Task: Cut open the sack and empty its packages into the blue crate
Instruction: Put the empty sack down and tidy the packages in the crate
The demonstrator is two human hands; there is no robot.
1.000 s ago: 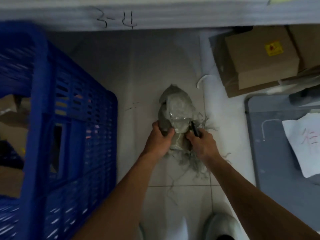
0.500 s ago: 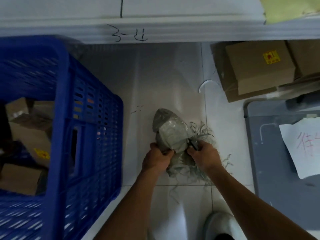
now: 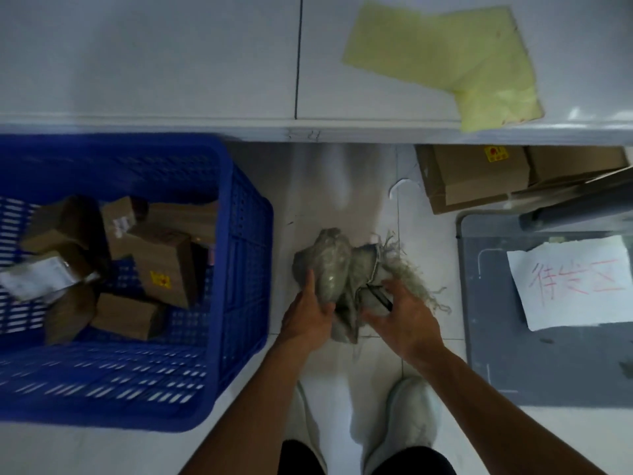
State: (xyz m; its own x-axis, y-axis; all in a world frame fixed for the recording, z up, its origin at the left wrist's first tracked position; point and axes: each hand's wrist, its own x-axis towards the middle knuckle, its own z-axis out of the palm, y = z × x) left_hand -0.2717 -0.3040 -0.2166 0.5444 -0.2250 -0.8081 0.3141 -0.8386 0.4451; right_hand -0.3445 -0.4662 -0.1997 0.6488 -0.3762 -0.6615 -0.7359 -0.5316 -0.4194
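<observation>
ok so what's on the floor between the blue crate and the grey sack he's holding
Nothing. In the head view, only bare white floor tile separates the blue crate from the grey sack. The left hand grips the sack's near end.

A crumpled grey sack (image 3: 334, 274) with frayed threads is held above the tiled floor (image 3: 342, 186). It is gripped by the left hand (image 3: 306, 318) on its left side, while a dark cutter (image 3: 382, 297) is kept in the right hand (image 3: 406, 318) with fingers spread. Cardboard packages (image 3: 161, 265) are seen inside the blue crate (image 3: 239, 269) on the left.
</observation>
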